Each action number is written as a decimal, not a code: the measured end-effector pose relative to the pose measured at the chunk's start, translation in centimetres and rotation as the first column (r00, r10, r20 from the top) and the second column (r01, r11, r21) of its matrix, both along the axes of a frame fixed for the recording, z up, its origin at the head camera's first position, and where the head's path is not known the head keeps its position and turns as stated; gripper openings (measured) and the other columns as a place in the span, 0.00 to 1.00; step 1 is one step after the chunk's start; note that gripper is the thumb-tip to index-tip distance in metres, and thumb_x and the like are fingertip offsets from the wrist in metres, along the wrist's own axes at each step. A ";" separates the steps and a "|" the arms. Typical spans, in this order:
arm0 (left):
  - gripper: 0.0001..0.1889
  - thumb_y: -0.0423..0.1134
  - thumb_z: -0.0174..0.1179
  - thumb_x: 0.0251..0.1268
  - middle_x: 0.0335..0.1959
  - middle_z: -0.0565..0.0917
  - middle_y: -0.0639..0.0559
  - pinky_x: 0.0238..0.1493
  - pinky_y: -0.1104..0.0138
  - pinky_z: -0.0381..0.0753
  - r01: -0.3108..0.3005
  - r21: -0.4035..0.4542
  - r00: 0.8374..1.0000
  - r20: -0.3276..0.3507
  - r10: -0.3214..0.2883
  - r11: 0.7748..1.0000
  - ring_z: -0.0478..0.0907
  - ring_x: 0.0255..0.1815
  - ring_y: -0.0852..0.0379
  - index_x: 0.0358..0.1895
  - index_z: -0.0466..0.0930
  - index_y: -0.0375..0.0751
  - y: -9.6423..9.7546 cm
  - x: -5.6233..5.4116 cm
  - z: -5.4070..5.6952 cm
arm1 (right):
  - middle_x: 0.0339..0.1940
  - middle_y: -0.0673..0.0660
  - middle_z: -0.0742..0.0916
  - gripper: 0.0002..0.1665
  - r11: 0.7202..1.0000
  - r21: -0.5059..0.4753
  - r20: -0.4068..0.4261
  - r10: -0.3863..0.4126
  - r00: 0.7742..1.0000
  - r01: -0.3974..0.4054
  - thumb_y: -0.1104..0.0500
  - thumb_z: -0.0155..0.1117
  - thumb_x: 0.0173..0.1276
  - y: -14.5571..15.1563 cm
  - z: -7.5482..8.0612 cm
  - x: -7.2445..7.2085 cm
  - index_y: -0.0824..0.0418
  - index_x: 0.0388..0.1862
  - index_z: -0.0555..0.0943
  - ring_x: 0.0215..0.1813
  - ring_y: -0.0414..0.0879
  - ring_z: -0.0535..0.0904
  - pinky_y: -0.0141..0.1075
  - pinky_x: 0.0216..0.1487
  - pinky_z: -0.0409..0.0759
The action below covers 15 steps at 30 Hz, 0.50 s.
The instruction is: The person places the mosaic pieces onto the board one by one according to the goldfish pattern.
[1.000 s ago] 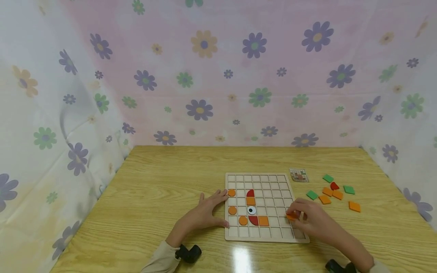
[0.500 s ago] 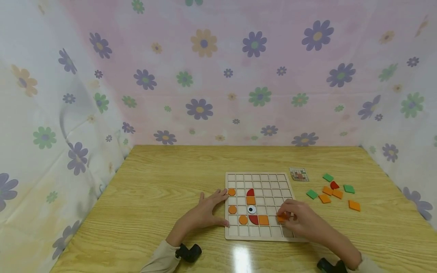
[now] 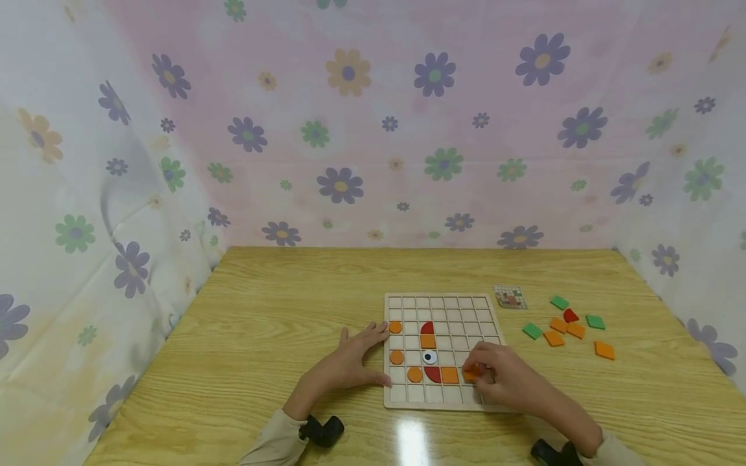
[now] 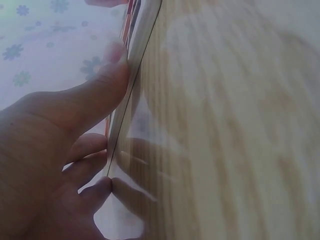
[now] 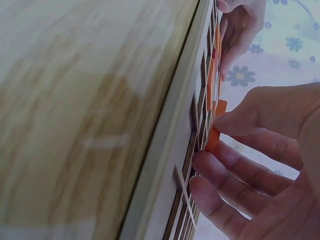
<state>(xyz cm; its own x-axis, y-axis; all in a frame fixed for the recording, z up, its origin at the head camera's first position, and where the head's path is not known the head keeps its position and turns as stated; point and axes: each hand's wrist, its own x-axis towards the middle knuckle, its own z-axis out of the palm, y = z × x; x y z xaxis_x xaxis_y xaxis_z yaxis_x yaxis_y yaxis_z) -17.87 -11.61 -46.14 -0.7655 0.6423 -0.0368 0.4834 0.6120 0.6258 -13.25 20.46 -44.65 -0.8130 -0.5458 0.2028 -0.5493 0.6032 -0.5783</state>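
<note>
A wooden grid board [image 3: 449,402] lies on the table with several pieces in its cells: orange discs [image 3: 414,375], red quarter-rounds [image 3: 432,374], orange squares [image 3: 449,375] and a white eye disc [image 3: 429,357]. My left hand [image 3: 348,364] rests at the board's left edge, fingers spread, thumb and fingertips touching the rim. Over the right part of the board, my right hand [image 3: 506,378] pinches an orange square tile [image 5: 216,125] between thumb and fingers. In the right wrist view that tile stands tilted at the grid, its lower edge near the cells; whether it touches them I cannot tell.
Right of the board lie loose tiles: several orange squares [image 3: 605,350], green ones [image 3: 533,331] and a red piece [image 3: 570,315]. A small pattern card [image 3: 510,298] is by the board's upper right corner. Flowered cloth [image 3: 373,129] surrounds the table.
My right hand has moved left over the board with the orange tile, from the right edge to beside the orange square in the same row. My left hand has stayed put.
</note>
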 end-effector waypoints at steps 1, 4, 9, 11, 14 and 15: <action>0.46 0.58 0.67 0.51 0.75 0.53 0.52 0.67 0.39 0.28 0.000 0.000 1.000 0.000 0.000 1.000 0.43 0.76 0.51 0.72 0.59 0.45 0.0 0.0 0.0 | 0.31 0.43 0.78 0.19 1.000 0.002 0.004 0.000 1.000 0.000 0.74 0.59 0.47 -0.1 0.0 0.0 0.52 0.32 0.82 0.27 0.35 0.69 0.26 0.24 0.70; 0.46 0.58 0.67 0.50 0.75 0.53 0.52 0.67 0.39 0.28 0.000 0.002 1.000 0.003 0.000 1.000 0.43 0.76 0.51 0.72 0.59 0.45 0.0 0.0 0.1 | 0.30 0.43 0.77 0.18 1.000 0.011 0.024 -0.006 1.000 0.005 0.73 0.59 0.47 -0.2 -0.1 0.0 0.52 0.32 0.82 0.27 0.35 0.69 0.27 0.25 0.70; 0.46 0.58 0.67 0.50 0.75 0.53 0.52 0.67 0.40 0.28 -0.002 -0.001 1.000 0.004 0.002 1.000 0.43 0.76 0.51 0.72 0.60 0.45 0.1 -0.1 0.1 | 0.29 0.44 0.76 0.17 1.000 0.022 0.032 -0.017 0.999 0.016 0.73 0.61 0.47 -0.5 0.1 0.0 0.53 0.32 0.82 0.27 0.35 0.68 0.27 0.25 0.68; 0.46 0.58 0.68 0.50 0.75 0.53 0.53 0.67 0.40 0.28 -0.004 -0.005 1.000 0.003 0.004 1.000 0.43 0.76 0.51 0.72 0.60 0.45 0.1 -0.1 0.0 | 0.30 0.44 0.76 0.17 1.000 0.023 0.028 -0.013 1.000 0.013 0.73 0.61 0.48 -0.5 0.1 0.1 0.53 0.31 0.82 0.27 0.35 0.68 0.27 0.24 0.68; 0.46 0.58 0.68 0.50 0.75 0.53 0.53 0.67 0.40 0.28 -0.006 -0.010 1.000 0.004 0.006 1.000 0.43 0.76 0.51 0.72 0.60 0.45 0.1 -0.1 0.0 | 0.31 0.44 0.76 0.17 1.000 0.026 0.031 -0.010 0.999 0.009 0.73 0.61 0.48 -0.6 0.0 0.1 0.53 0.31 0.81 0.27 0.35 0.67 0.27 0.24 0.67; 0.46 0.58 0.68 0.50 0.75 0.53 0.53 0.67 0.40 0.28 -0.007 -0.010 1.000 0.006 0.007 1.000 0.43 0.76 0.51 0.72 0.60 0.45 0.1 -0.1 0.0 | 0.31 0.44 0.76 0.16 1.000 0.024 0.033 -0.010 0.999 0.009 0.73 0.61 0.49 -0.6 -0.1 0.1 0.53 0.31 0.81 0.26 0.35 0.67 0.27 0.24 0.67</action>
<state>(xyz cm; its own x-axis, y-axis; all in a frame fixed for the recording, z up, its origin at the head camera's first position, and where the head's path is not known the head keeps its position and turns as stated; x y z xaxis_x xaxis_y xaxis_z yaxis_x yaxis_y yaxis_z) -17.94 -11.50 -46.11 -0.7699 0.6364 -0.0476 0.4755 0.6219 0.6222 -13.14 19.89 -44.74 -0.8242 -0.5424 0.1627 -0.5242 0.6222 -0.5815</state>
